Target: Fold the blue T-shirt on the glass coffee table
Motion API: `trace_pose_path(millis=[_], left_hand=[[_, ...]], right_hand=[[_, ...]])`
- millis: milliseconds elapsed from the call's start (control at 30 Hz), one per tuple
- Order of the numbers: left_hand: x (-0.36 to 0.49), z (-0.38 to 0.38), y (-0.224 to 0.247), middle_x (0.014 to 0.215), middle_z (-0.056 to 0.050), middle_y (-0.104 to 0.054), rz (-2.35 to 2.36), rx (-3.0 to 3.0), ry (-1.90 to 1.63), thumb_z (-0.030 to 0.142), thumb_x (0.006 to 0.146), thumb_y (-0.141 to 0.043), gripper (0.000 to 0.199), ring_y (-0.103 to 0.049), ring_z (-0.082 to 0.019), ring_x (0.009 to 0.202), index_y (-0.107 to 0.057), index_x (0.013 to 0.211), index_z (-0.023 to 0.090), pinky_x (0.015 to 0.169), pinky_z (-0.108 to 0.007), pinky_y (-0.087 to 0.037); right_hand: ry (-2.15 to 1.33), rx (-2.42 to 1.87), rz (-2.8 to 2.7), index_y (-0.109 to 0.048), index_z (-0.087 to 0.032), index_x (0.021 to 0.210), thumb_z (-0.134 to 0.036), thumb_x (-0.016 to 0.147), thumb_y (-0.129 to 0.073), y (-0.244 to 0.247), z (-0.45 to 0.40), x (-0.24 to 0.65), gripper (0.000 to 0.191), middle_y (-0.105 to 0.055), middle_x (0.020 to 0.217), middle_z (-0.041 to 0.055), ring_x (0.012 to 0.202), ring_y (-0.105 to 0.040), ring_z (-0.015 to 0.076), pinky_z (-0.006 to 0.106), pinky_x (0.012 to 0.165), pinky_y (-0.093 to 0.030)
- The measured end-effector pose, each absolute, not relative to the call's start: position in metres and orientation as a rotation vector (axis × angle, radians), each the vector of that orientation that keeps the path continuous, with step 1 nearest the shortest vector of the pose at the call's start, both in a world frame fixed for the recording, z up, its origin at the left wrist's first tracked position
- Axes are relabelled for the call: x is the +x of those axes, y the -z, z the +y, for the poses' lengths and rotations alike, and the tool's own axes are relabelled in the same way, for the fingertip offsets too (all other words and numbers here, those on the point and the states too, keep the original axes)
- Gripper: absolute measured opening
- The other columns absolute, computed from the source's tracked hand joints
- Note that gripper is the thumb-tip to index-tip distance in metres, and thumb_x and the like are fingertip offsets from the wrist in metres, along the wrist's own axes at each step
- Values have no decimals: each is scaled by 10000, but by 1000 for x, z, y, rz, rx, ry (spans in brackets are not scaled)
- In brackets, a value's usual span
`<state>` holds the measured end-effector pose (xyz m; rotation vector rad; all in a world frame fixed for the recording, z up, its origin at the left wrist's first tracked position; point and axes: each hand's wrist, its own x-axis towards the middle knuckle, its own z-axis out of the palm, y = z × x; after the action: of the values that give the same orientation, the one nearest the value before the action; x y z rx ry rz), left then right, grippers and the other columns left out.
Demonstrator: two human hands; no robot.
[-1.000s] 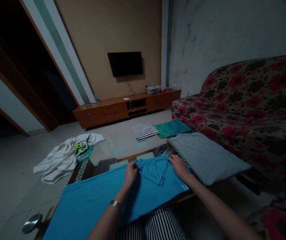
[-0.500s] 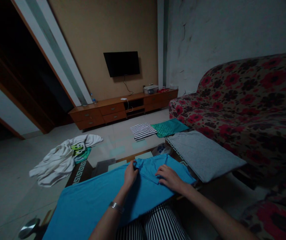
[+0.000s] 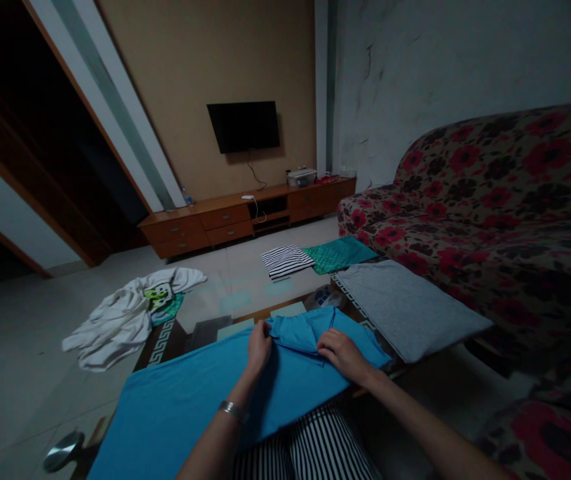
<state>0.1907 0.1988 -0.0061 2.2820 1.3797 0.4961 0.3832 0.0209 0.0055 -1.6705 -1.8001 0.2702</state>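
A bright blue shirt [image 3: 190, 400] lies spread across the glass coffee table and over its near edge, folded lengthwise. My left hand [image 3: 259, 348] is closed on the cloth at the far edge, beside the sleeve [image 3: 295, 331]. My right hand [image 3: 344, 355] pinches the sleeve's near right corner with fingers bent, and the sleeve lies folded over the body of the shirt between both hands. The fingertips of each hand are partly hidden.
A grey folded garment [image 3: 410, 307] covers the table's right end. Beyond lie a striped folded cloth [image 3: 286, 262] and a green one [image 3: 342, 253]. White clothes [image 3: 115, 320] are heaped at the left. A flowered sofa [image 3: 465, 193] stands at the right, a TV cabinet [image 3: 225, 223] behind.
My right hand has moved slightly right and closed from spread fingers onto the sleeve's edge. The sleeve cloth is now lifted and bunched a little. My left hand has hardly moved.
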Motion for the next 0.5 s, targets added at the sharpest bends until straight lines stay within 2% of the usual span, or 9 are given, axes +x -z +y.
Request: trace_pose_path(millis=[167, 300, 400, 500], left_hand=[[187, 192, 2, 962, -70, -608, 1385, 2410, -436, 47, 776, -444, 221, -554, -179, 871, -622, 838, 163, 775, -270, -398], [183, 187, -10, 951, -99, -603, 1410, 2522, -357, 106, 813, -441, 233, -543, -235, 920, -664, 785, 164, 817, -334, -385], [188, 184, -21, 1012, -115, -602, 1419, 2635, -400, 116, 852, -396, 279, -519, -261, 1024, -670, 860, 167, 897, -377, -371], [203, 178, -21, 1089, -101, -619, 1220, 2779, -451, 129, 893, -366, 314, -516, -241, 1084, -658, 994, 189, 992, -390, -345]], right_hand=[[-279, -1761, -2018, -680, -200, 853, -213, 889, -568, -3, 13, 386, 118, -658, 915, 49, 917, -553, 200, 314, 824, -402], [-293, -1798, -2043, -690, -193, 845, -273, 908, -544, 0, 11, 389, 178, -660, 916, 63, 915, -566, 207, 322, 831, -417], [-216, -1840, -1905, -691, -190, 906, -259, 926, -504, -4, 19, 394, 200, -668, 930, 68, 927, -574, 211, 332, 840, -435], [-115, -1895, -1781, -691, -182, 1044, -207, 926, -469, -6, 38, 399, 252, -674, 1061, 99, 1011, -578, 231, 370, 906, -441]])
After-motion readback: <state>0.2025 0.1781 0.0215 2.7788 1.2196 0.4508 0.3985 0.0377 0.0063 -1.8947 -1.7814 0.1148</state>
